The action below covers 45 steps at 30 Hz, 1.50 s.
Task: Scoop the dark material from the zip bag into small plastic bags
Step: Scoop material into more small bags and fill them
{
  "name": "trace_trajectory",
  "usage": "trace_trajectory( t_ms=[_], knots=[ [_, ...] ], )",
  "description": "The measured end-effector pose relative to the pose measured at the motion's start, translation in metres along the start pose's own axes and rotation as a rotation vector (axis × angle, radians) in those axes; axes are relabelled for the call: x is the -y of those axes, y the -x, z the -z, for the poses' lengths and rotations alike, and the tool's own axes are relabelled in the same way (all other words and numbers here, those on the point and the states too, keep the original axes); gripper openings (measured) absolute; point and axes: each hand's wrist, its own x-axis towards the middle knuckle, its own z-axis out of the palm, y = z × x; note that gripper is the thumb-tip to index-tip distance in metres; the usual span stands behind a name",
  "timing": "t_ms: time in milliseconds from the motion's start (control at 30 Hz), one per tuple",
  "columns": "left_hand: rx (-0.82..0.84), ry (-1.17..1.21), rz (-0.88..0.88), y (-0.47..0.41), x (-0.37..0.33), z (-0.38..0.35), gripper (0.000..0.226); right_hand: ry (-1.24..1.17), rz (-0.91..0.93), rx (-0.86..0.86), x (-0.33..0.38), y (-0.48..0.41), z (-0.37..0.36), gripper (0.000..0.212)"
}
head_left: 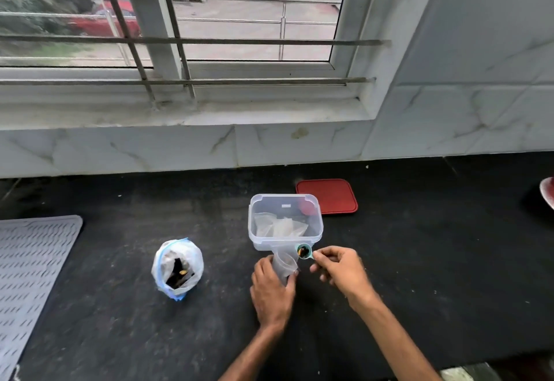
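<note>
Meanwhile, a Loaded Scoop Was Held at the Mouth of a Small Bag

Near the front middle of the dark desk (419, 245), a small plastic bag (283, 262) was gripped upright in the left hand (272, 293), whose fingers were wrapped around its lower part. Its open mouth was tilted up and towards the right, just in front of the clear tub. Whether anything had been dropped inside it could not be told through the cloudy plastic.

A small teal scoop (303, 251) was pinched by its short handle between the thumb and fingertips of the right hand (341, 269). Its long axis was laid roughly left to right, the bowl pointing left towards the bag's mouth and the handle pointing right into the fingers. The bowl was seen almost face-on, and a little of the dark material (303, 251), with a yellowish fleck in it, was carried inside. The rim of the bowl was held just beside the bag's upper edge; contact could not be confirmed.

Behind both hands, a clear plastic tub (284, 221) was stood open on the desk, and several pale, folded plastic bags were kept in it, with something red at its far right corner. A red square lid (328, 196) was laid flat just behind and to the right of it.

To the left, well apart from the hands, the zip bag (177, 268) was stood upright with its blue-edged top rolled open, and dark pieces were seen inside. A grey ribbed mat (30, 260) was spread at the desk's left edge.
</note>
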Motion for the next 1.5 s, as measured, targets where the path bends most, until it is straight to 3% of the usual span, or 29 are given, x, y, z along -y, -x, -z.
trace_trajectory(
  t_ms=[233,400,533,633,767,1000,1133,1267,1500],
  knots=[
    [-0.032,0.255,-0.015,0.021,0.001,0.004,0.061,0.198,0.118,0.063,-0.003,-0.003,-0.004,0.009],
    [-0.066,0.307,-0.008,0.025,-0.012,0.006,0.051,0.705,0.489,-0.036,-0.009,0.003,-0.015,0.011],
    [-0.092,0.323,0.009,0.023,-0.015,0.007,0.047,0.673,0.644,-0.070,-0.015,0.004,-0.016,0.011],
    [-0.117,0.332,0.006,0.023,-0.018,0.008,0.044,0.598,0.659,-0.081,-0.015,0.001,-0.013,0.011],
    [-0.152,0.286,0.012,0.023,-0.019,0.003,0.047,0.349,0.481,-0.010,-0.013,-0.006,-0.006,0.003],
    [-0.172,0.165,-0.011,0.023,-0.019,-0.004,0.068,0.013,0.237,0.069,-0.014,-0.022,0.003,0.007],
    [-0.143,0.142,-0.014,0.023,-0.020,-0.004,0.079,0.006,0.214,0.064,-0.014,-0.029,0.005,0.005],
    [-0.149,0.181,-0.003,0.021,-0.013,0.014,0.084,0.030,0.306,0.054,0.002,-0.024,0.001,0.001],
    [-0.636,0.229,0.189,-0.027,0.049,0.101,0.052,0.167,0.465,0.242,0.030,-0.002,-0.076,0.009]
  ],
)
